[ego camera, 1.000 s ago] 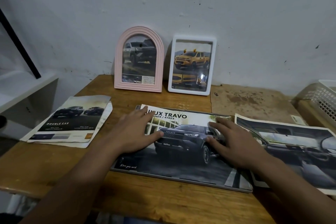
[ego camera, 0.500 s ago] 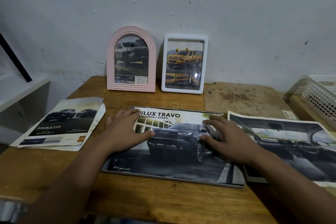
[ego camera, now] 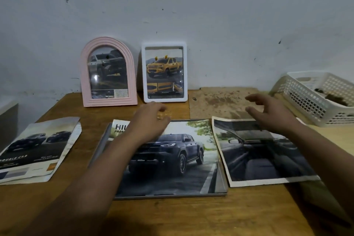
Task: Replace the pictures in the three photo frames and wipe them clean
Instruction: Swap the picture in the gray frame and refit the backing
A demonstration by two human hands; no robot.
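Though near, white frame point(ego camera: 164, 72) beyond fingers point(ego camera: 162, 109).

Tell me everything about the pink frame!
The pink frame is arch-shaped, round on top and flat at the bottom, with ridged edges, and looks like plastic. It stands upright on the wooden table, its top against the wall, just left of the white frame, with a small gap between them. Behind its shiny, reflective front is a picture of a pickup truck with a strip of small print below. No hand touches it.
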